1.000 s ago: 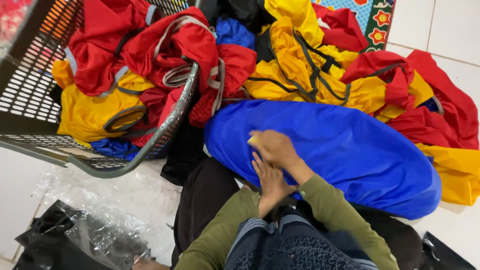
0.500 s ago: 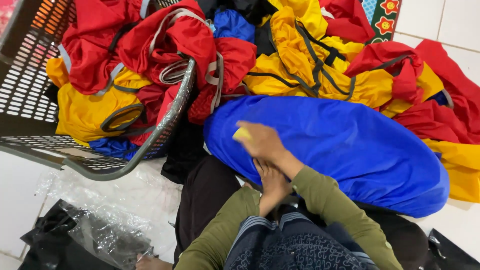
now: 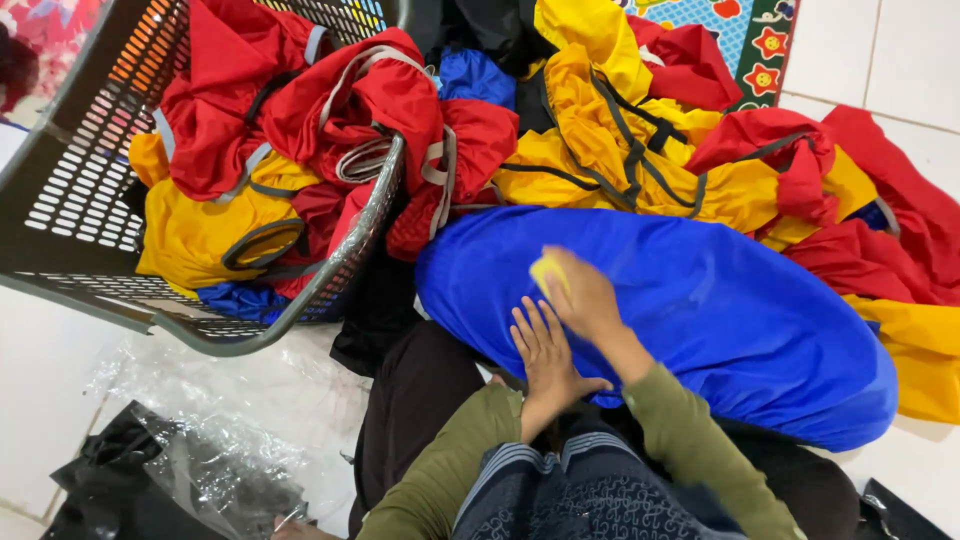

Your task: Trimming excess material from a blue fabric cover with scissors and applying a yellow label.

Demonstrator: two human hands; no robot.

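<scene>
A large blue fabric piece (image 3: 700,310) lies spread over my lap and the floor. My left hand (image 3: 545,365) rests flat on its near edge with the fingers apart. Just beyond it, my right hand (image 3: 590,300) presses on the blue fabric and holds a small yellow object (image 3: 546,272) at the fingertips; the object is blurred and I cannot tell what it is. Both my sleeves are olive green.
A dark plastic laundry basket (image 3: 90,200) at the left is tipped over, spilling red and yellow garments (image 3: 330,110). More yellow and red garments (image 3: 640,150) are heaped behind and to the right. Crumpled clear and black plastic bags (image 3: 190,450) lie at lower left. A patterned mat (image 3: 760,40) lies at the top.
My right hand with the yellow object first slid left and away, then back to the right across the blue fabric. My left hand has stayed on the near edge.
</scene>
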